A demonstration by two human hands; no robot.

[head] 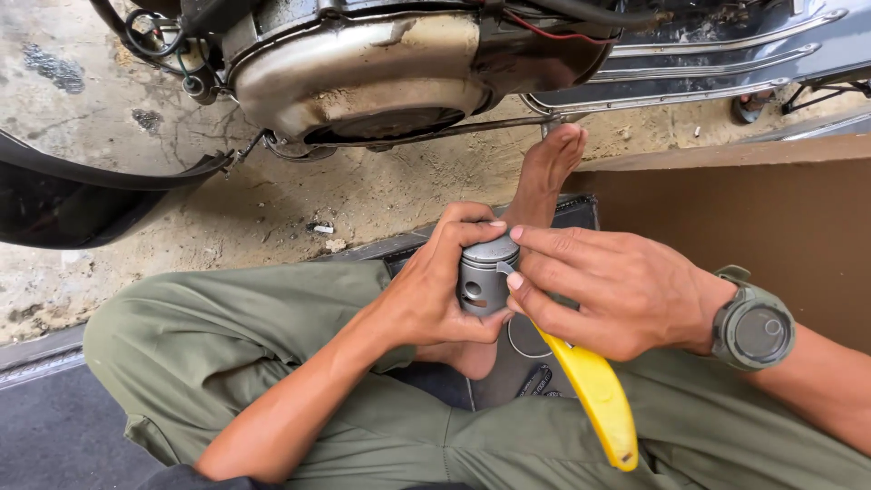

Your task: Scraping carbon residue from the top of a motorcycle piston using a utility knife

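In the middle of the frame, the left hand (pixel 435 290) is wrapped around a small grey piston (pixel 484 277), fingers curled over its top and thumb under it. The right hand (pixel 608 290) comes in from the right side, fingertips pressed on the piston's top edge and side. That hand also grips a tool with a yellow handle (pixel 594 395) (its metal tip is hidden at the piston, so I cannot tell what kind it is). A dark watch (pixel 755 328) sits on the right wrist. The person sits cross-legged in green trousers (pixel 227 345), one bare foot (pixel 549 172) pointing up the frame. A scooter engine (pixel 363 77) fills the top.
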